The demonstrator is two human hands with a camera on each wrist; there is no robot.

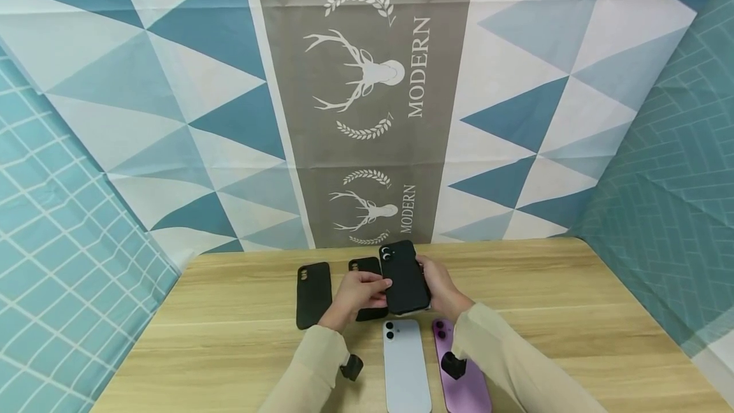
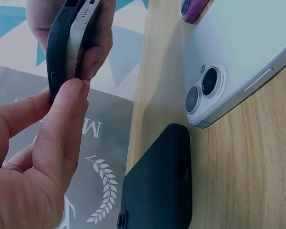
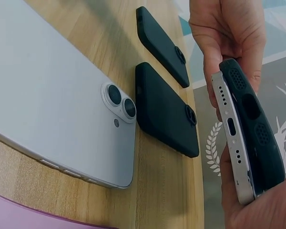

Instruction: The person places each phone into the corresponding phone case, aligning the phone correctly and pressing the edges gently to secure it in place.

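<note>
Case (image 1: 406, 278) sits partly round the phone (image 3: 232, 143), gapping at the port end, both held above the table (image 1: 533, 311). Left hand (image 1: 359, 292) pinches one side; right hand (image 1: 438, 285) grips the other. I'd work corner by corner, no twisting.

Head forward-down; wrists close, sharing held phone (image 3: 234, 140).

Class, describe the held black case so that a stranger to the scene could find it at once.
Over the back part of the wooden table are a left hand and a right hand. Between them is the black case. Unlike the two cases lying on the table, this one is raised, with a pale phone partly inside it.
</note>
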